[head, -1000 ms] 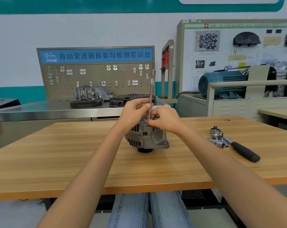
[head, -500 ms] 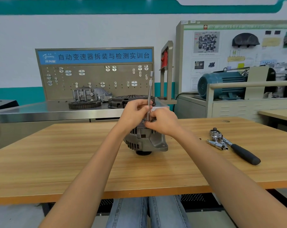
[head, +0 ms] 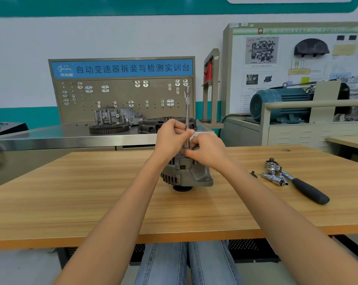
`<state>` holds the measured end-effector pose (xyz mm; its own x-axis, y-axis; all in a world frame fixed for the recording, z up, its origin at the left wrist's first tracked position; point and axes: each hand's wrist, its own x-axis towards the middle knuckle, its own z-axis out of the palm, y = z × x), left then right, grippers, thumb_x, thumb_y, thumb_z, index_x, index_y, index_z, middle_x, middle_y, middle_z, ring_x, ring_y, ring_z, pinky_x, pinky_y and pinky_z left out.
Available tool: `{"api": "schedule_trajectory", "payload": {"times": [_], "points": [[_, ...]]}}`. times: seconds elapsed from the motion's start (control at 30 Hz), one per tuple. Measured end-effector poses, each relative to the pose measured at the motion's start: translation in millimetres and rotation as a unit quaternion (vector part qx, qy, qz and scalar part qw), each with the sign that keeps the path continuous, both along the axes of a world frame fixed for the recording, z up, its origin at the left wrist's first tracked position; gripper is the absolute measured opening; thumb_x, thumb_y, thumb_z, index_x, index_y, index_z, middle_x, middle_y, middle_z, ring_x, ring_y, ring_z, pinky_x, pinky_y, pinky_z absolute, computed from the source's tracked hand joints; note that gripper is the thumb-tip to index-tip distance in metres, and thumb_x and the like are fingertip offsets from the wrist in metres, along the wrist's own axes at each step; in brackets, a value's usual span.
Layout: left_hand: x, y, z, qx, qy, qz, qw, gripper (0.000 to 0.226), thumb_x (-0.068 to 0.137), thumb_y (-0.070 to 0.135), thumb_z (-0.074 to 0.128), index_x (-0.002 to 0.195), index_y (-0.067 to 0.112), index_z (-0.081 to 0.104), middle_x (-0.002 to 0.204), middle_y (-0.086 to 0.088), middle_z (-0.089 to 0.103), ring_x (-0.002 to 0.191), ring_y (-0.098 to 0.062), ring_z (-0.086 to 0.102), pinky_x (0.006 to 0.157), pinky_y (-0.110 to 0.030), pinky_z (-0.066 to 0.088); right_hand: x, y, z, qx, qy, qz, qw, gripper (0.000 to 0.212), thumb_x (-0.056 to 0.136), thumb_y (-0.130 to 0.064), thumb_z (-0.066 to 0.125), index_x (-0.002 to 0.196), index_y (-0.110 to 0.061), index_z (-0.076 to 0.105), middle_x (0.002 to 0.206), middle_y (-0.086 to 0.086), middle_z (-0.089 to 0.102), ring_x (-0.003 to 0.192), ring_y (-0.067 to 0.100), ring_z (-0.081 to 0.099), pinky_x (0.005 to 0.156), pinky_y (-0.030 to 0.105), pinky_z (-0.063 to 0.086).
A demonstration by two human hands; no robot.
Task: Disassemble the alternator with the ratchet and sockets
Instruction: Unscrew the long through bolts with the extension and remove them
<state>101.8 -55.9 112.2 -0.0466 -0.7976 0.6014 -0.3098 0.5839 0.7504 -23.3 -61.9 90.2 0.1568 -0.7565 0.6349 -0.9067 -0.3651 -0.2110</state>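
Wooden table point(head: 91, 202) — ratchet point(head: 297, 182) beside alternator point(head: 186, 173)

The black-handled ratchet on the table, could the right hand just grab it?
Probably yes: the black-handled ratchet lies uncovered to the right of the right hand, though that hand must first release the upright metal extension bar.

alternator point(head: 186, 173) mid-table point(head: 71, 202); ratchet point(head: 297, 182) to its right

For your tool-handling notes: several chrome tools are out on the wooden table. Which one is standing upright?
The long extension bar on the alternator, pinched by both hands. The ratchet and loose sockets lie flat to the right.
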Motion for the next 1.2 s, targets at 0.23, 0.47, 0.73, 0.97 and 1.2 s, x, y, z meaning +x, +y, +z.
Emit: {"api": "schedule_trajectory", "payload": {"times": [0.23, 0.47, 0.73, 0.97, 1.2], "points": [[-1.2, -1.3, 4.3, 0.032, -0.020, -0.021, 0.999, 0.020, 0.090, 0.018, 0.065, 0.105, 0.009, 0.054, 0.088, 0.002, 0.060, 0.084, -0.011, 0.060, 0.076, -0.023, 0.050, -0.3, -0.2, 0.8, 0.002, 0.001, -0.003, 1.000, 0.038, 0.085, -0.043, 0.064, 0.054, -0.033, 0.045, 0.054, -0.013, 0.046, 0.053, 0.001, 0.044, 0.048, 0.018, 0.027], [5.2, 1.6, 5.5, 0.082, 0.026, -0.093, 0.992, 0.021, 0.094, 0.004, 0.055, 0.113, 0.008, 0.062, 0.107, -0.011, 0.070, 0.094, -0.016, 0.068, 0.088, -0.035, 0.056, -1.8, -0.3, 0.0, -0.008, 0.010, 0.011, 1.000, 0.035, 0.086, -0.041, 0.064, 0.057, -0.034, 0.045, 0.056, -0.015, 0.046, 0.055, 0.000, 0.044, 0.050, 0.018, 0.030], [5.3, -0.9, 6.0, 0.053, 0.024, -0.025, 0.998, 0.017, 0.081, 0.012, 0.076, 0.092, 0.011, 0.063, 0.088, -0.009, 0.069, 0.089, -0.025, 0.069, 0.080, -0.039, 0.058, -2.1, -0.8, -2.4, -0.018, -0.006, 0.017, 1.000, 0.029, 0.081, -0.049, 0.065, 0.068, -0.023, 0.066, 0.057, -0.011, 0.055, 0.057, 0.003, 0.049, 0.050, 0.018, 0.033], [3.8, -6.7, 3.6, 0.014, 0.013, -0.004, 1.000, 0.031, 0.078, 0.015, 0.079, 0.073, 0.018, 0.049, 0.064, 0.003, 0.052, 0.065, -0.013, 0.056, 0.071, -0.036, 0.057, -2.2, 1.8, -2.6, -0.012, -0.040, 0.037, 0.998, 0.032, 0.086, -0.042, 0.063, 0.059, -0.023, 0.061, 0.056, -0.009, 0.054, 0.055, 0.004, 0.048, 0.052, 0.017, 0.028], [6.2, -7.2, -0.1, 0.024, 0.037, -0.116, 0.992, 0.005, 0.095, 0.021, 0.058, 0.098, 0.021, 0.062, 0.091, 0.002, 0.070, 0.087, -0.009, 0.067, 0.081, -0.028, 0.055, -3.3, 0.7, 0.0, 0.006, -0.012, 0.031, 0.999, 0.035, 0.088, -0.042, 0.059, 0.056, -0.029, 0.052, 0.051, -0.010, 0.048, 0.050, 0.003, 0.045, 0.050, 0.019, 0.030]]}}
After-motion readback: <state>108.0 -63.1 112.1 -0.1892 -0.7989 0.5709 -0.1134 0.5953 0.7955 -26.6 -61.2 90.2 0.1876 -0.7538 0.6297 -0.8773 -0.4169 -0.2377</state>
